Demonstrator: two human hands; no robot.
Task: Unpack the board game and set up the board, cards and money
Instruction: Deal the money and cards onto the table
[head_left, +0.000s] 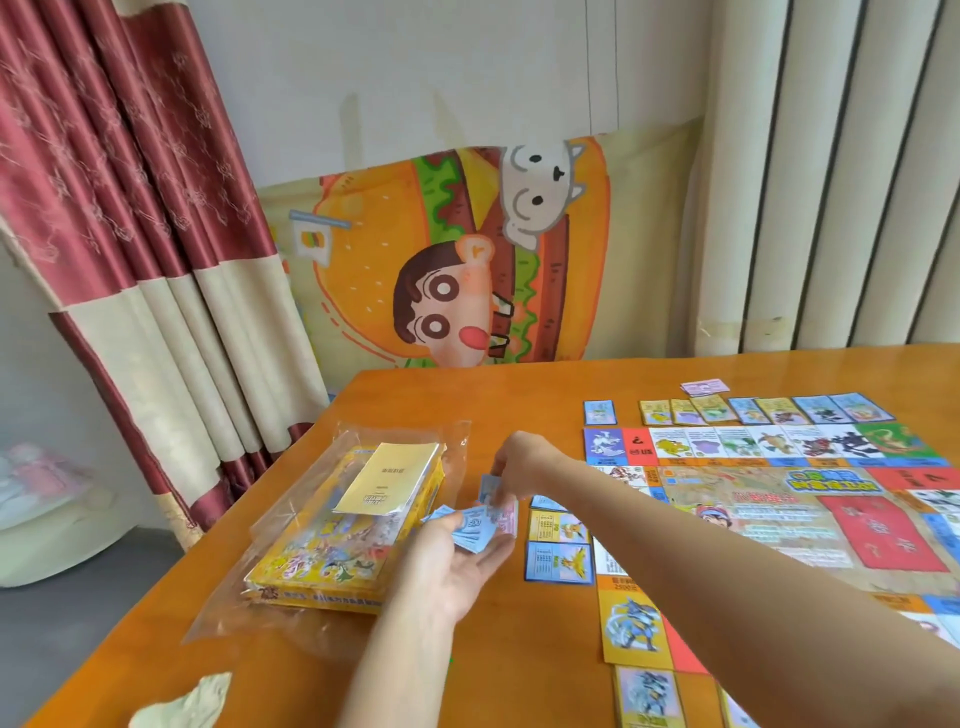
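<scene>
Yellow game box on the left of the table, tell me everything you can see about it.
The yellow game box is a flat cardboard carton printed with cartoon creatures, lying skewed on the wooden table. Clear plastic wrap surrounds it, crinkled and loose. A pale booklet rests on its far end. The left hand, holding blue notes, is near but not touching.

On the orange table (441, 395), the left hand (457, 561) lies palm up and holds a loose stack of blue paper money (470, 525). Just above it, the right hand (519, 467) pinches one blue bill (488, 488). To the left, a yellow game box (332, 551) sits in a clear plastic bag (234, 597) with a pale booklet (387, 480) on top. The open board (779, 499) fills the right side, with a row of cards (769, 409) along its far edge and pink notes (704, 386) beyond.
</scene>
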